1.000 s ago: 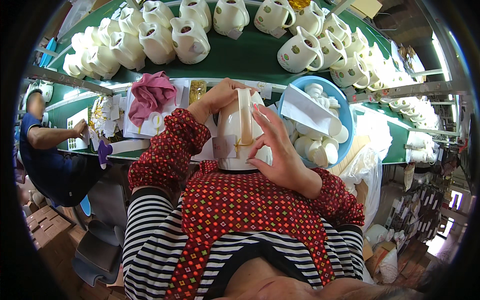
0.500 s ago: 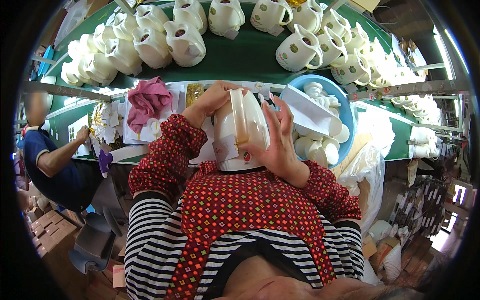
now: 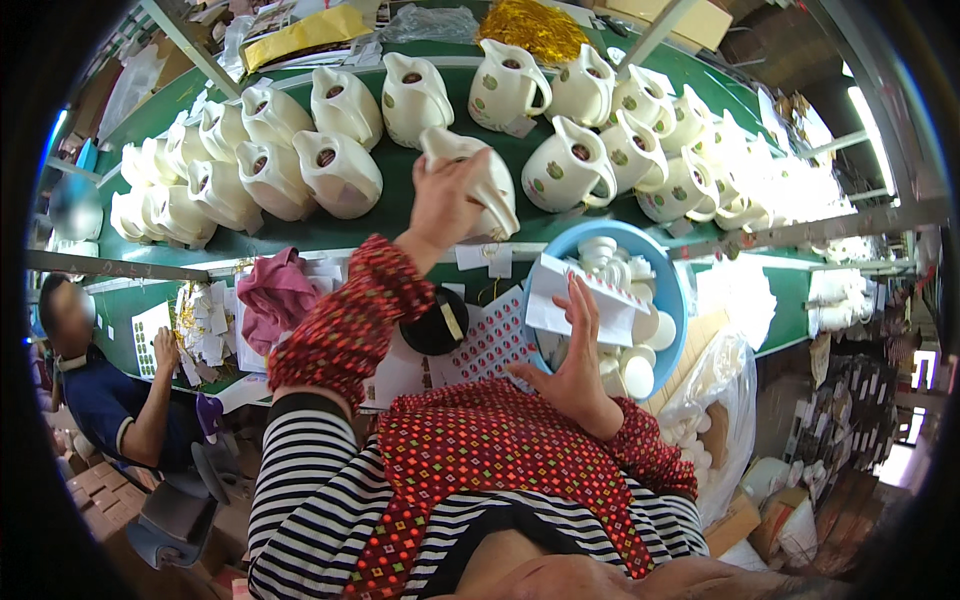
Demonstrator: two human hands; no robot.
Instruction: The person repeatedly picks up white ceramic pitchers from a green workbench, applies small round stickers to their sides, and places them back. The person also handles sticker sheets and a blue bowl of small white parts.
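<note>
Occupying the space between similar jugs (image 3: 340, 180) at the green table (image 3: 395, 195), a white jug (image 3: 494, 188) is clasped around its top by the left hand (image 3: 447, 198); whether its base touches cannot be told. The right hand (image 3: 576, 365), thumb spread from fingers, is beside a blue basin (image 3: 684, 300).

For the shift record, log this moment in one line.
left hand: gripping cream spouted jug | right hand: open, near blue basin of white caps | red sticker sheet: on green bench

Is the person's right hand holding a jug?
No, the right hand is open near the blue basin with no jug in it, while the left hand holds a white jug.
</note>
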